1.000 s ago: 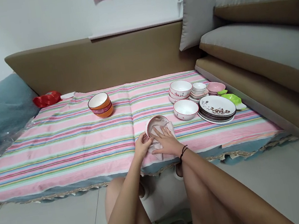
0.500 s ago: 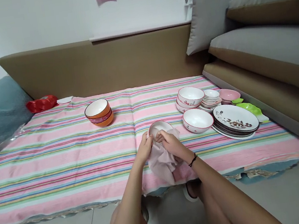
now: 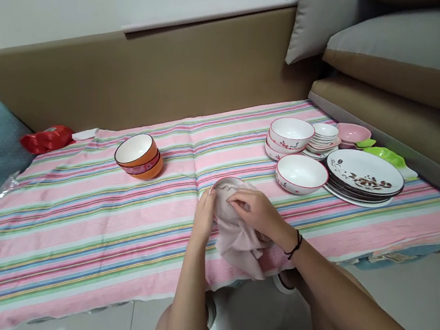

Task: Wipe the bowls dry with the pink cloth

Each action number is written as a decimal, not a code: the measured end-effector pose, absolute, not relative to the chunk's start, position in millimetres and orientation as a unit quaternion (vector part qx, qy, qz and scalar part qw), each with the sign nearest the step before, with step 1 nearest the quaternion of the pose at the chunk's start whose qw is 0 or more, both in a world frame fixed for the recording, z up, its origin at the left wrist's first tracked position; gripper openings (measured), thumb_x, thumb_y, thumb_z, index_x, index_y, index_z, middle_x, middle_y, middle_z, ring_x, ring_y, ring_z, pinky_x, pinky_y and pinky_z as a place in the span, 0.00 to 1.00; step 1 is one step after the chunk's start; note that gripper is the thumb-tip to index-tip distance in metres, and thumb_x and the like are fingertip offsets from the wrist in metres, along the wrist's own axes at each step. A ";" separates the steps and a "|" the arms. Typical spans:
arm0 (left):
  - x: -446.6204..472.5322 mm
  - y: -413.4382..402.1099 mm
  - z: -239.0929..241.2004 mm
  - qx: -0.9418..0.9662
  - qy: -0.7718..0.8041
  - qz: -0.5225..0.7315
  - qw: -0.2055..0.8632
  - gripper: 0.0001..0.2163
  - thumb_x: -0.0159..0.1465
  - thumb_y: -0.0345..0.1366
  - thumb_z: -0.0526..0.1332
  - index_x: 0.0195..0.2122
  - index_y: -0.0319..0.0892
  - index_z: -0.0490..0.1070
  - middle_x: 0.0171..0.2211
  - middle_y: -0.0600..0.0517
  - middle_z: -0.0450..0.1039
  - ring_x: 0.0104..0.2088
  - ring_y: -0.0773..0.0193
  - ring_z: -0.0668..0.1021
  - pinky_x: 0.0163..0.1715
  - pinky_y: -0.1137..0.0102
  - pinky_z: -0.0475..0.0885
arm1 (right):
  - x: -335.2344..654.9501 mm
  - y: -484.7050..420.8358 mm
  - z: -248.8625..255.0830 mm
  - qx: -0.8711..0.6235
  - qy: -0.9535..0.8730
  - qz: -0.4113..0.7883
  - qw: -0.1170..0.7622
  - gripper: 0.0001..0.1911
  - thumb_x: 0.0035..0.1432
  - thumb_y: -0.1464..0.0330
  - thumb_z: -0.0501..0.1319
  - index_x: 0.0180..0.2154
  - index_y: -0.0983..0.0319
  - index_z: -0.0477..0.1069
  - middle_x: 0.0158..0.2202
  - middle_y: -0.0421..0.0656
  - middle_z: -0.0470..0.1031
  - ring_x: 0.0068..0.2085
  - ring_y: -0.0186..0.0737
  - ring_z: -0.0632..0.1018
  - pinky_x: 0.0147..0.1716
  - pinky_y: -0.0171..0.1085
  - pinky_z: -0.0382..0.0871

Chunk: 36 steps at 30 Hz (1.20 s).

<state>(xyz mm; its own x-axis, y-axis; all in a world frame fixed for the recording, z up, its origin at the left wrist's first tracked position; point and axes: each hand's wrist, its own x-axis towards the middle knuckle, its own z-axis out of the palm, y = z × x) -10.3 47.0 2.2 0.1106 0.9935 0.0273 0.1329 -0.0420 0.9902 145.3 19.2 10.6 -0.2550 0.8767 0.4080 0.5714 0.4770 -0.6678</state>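
Observation:
A small white bowl [image 3: 228,181] with a red rim is in front of me, mostly hidden under a pale pink cloth [image 3: 234,234]. My left hand [image 3: 205,211] grips the bowl's left side, with the cloth's edge at its fingers. My right hand [image 3: 256,207] is over the bowl, its fingers curled and pinching the cloth inside it. The rest of the cloth hangs in folds toward the front edge. To the right of my right hand stands a white bowl [image 3: 301,172] with a red rim, upright.
Stacked white bowls [image 3: 290,131], small dishes [image 3: 326,131], a pink bowl [image 3: 353,132], a green leaf-shaped dish [image 3: 387,156] and piled plates [image 3: 364,174] stand on the right. Orange and red bowls [image 3: 138,158] are stacked on the left, a red package [image 3: 47,139] behind. A striped cloth [image 3: 92,250] covers the surface.
The cloth now covers more of the bowl. My right hand has shifted slightly right and its fingers have moved over the cloth. The view has tilted downward.

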 end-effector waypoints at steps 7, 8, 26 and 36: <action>-26.3 44.4 1.4 0.557 0.492 0.408 0.530 0.19 0.65 0.49 0.53 0.49 0.43 0.72 0.40 0.50 0.76 0.39 0.59 0.76 0.38 0.67 0.72 | 127.8 21.6 3.9 -0.393 -0.857 0.237 0.236 0.18 0.59 0.80 0.54 0.46 0.62 0.75 0.53 0.46 0.73 0.56 0.42 0.71 0.58 0.43 0.64; -26.8 45.4 -1.6 0.549 0.495 0.404 0.538 0.20 0.65 0.49 0.52 0.50 0.43 0.71 0.40 0.50 0.76 0.37 0.60 0.76 0.37 0.67 0.72 | 126.6 24.1 0.7 -0.396 -0.865 0.214 0.220 0.18 0.60 0.79 0.54 0.49 0.64 0.73 0.56 0.49 0.70 0.59 0.45 0.67 0.61 0.46 0.60; -33.5 45.2 -15.9 0.589 0.469 0.433 0.495 0.22 0.68 0.46 0.48 0.56 0.41 0.68 0.56 0.46 0.70 0.57 0.55 0.70 0.59 0.60 0.61 | 125.7 23.5 -3.8 -0.432 -0.871 0.116 0.202 0.14 0.60 0.76 0.52 0.44 0.66 0.74 0.47 0.51 0.76 0.50 0.46 0.74 0.53 0.45 0.66; -32.8 38.3 -1.4 0.619 0.443 0.414 0.499 0.22 0.69 0.44 0.47 0.59 0.42 0.64 0.62 0.48 0.64 0.64 0.58 0.62 0.65 0.63 0.51 | 123.4 16.8 -2.9 -0.436 -0.858 0.109 0.250 0.23 0.61 0.71 0.55 0.58 0.63 0.64 0.58 0.52 0.65 0.60 0.53 0.62 0.61 0.56 0.57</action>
<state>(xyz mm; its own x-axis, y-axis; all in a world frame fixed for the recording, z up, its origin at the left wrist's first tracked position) -32.8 38.3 -1.4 0.2640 0.9619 0.0706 0.1356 -0.1095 0.9847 123.4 16.8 -2.9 -0.4943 0.8024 0.3345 0.6938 0.5960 -0.4044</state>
